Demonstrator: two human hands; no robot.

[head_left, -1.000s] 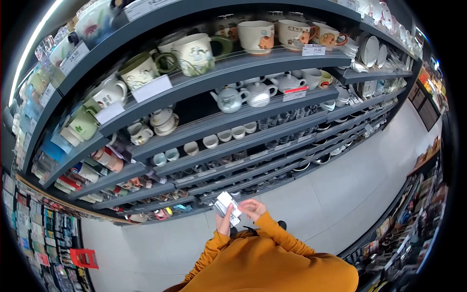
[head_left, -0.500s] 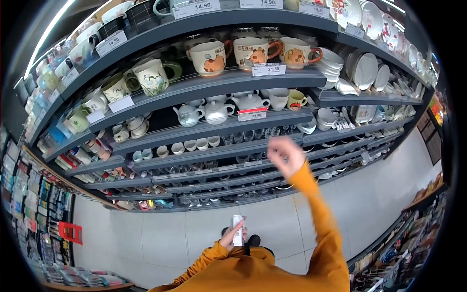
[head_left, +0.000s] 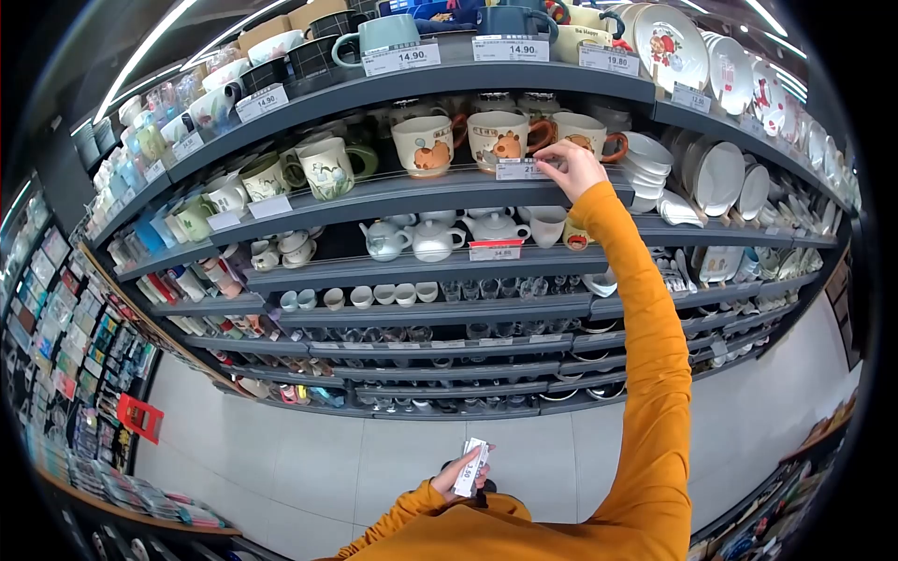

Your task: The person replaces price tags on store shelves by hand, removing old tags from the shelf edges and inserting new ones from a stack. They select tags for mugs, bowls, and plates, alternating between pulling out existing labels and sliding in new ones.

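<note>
My right hand (head_left: 576, 172) reaches up to the mug shelf, its thumb and index finger closed on the right end of a white price tag (head_left: 514, 170) at the shelf's front edge. The fingers cover part of the printed price. Just behind stand cream mugs with orange animal drawings and brown handles, one mug (head_left: 498, 140) directly above the tag. Low down near my body, my left hand (head_left: 447, 479) is closed around a small stack of white price labels (head_left: 472, 467), printed side up.
Teapots (head_left: 434, 240) stand on the shelf below, with a red-topped price tag (head_left: 495, 251) in front. White bowls (head_left: 645, 159) and stacked plates (head_left: 718, 178) are to the right. Above is a shelf edge (head_left: 449, 77) with more mugs. A red frame (head_left: 140, 418) stands at the left.
My right hand has risen from in front of the lower shelves to the price tag under the animal mugs and taken hold of its end. The view has tilted upward. My left hand still holds the labels.
</note>
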